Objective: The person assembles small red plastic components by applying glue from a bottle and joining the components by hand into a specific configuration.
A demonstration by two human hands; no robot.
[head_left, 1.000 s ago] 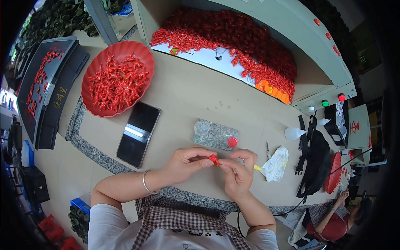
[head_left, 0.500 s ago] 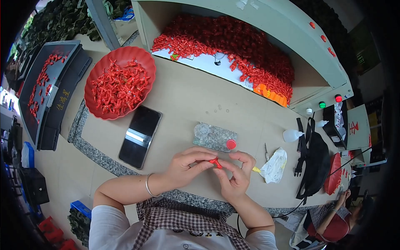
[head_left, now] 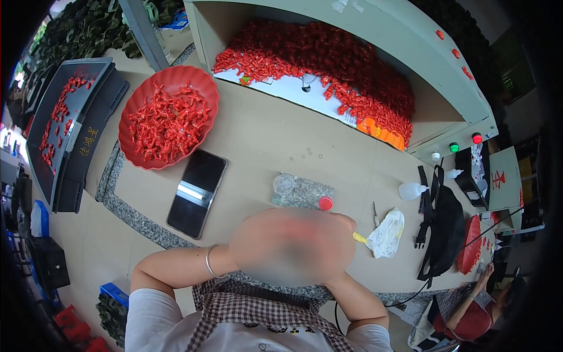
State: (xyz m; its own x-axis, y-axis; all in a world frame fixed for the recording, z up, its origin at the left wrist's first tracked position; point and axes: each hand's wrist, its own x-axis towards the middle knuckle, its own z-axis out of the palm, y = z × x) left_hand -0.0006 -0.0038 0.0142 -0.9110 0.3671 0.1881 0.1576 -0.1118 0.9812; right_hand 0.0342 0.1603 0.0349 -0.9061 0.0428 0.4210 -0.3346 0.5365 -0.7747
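Observation:
A blurred patch covers both of my hands in front of me, near the table's front edge. My left hand comes in from the left, with a metal bangle at its wrist. From the right comes my right hand. The fingers of both are hidden, apart from a bit of the right hand's edge. A faint red smear shows between them. Just beyond lies a clear flat piece with a round red cap on it, its kind unclear.
At left are a red bowl of small red figures, a phone and a grey bin. A shelf box holds heaped red pieces. A white cloth, squeeze bottle and black bag lie right; a co-worker sits beyond.
Half a second ago my hands showed plainly, fingertips pinching a small red figure between them. Now a blur covers them; the forearms have hardly moved.

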